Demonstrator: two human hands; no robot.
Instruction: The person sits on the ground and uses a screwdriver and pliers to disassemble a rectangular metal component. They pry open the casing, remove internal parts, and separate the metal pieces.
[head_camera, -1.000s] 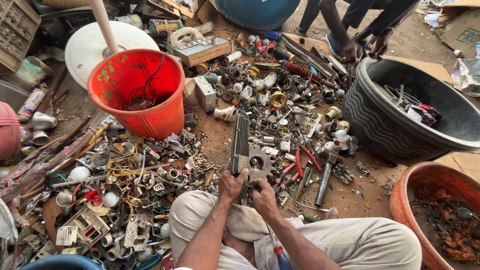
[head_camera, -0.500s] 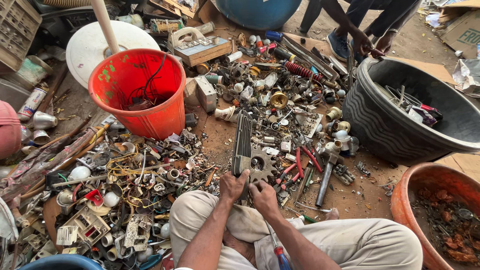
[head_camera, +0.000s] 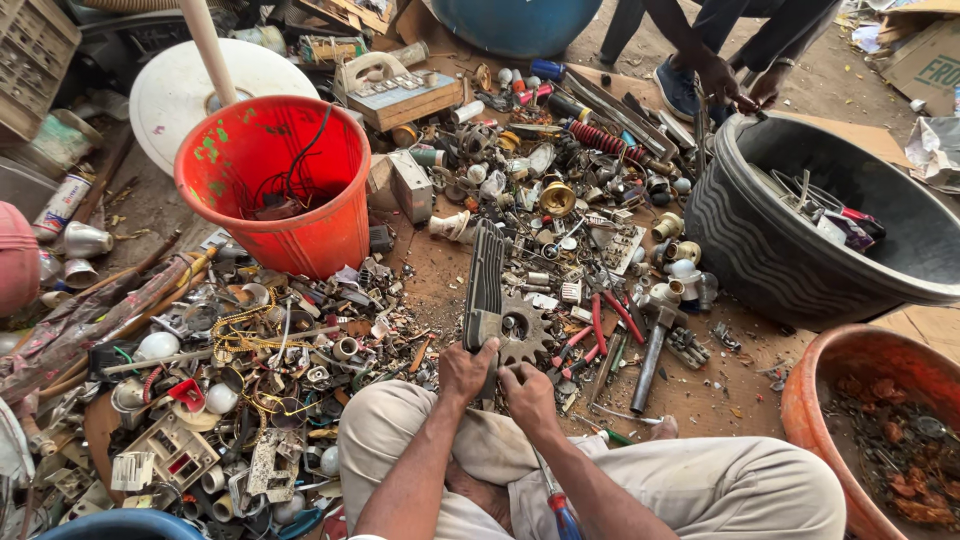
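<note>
I sit on the ground with my knees up. My left hand (head_camera: 465, 371) grips the near end of a long ribbed grey metal part (head_camera: 486, 283) that carries a toothed gear (head_camera: 522, 338). My right hand (head_camera: 527, 393) is closed on the same part just right of the left, under the gear. The part stands tilted away from me over the dirt. A screwdriver with a blue and red handle (head_camera: 560, 508) lies by my right forearm.
A red bucket (head_camera: 277, 190) with wires stands at left. A black tub (head_camera: 810, 232) sits at right, an orange basin (head_camera: 871, 420) of rusty bits at lower right. Scrap metal covers the ground. Another person's hands (head_camera: 725, 82) reach over the tub.
The other person's hands have shifted toward the tub's rim. My hands have stayed on the geared part, with the gear turned slightly.
</note>
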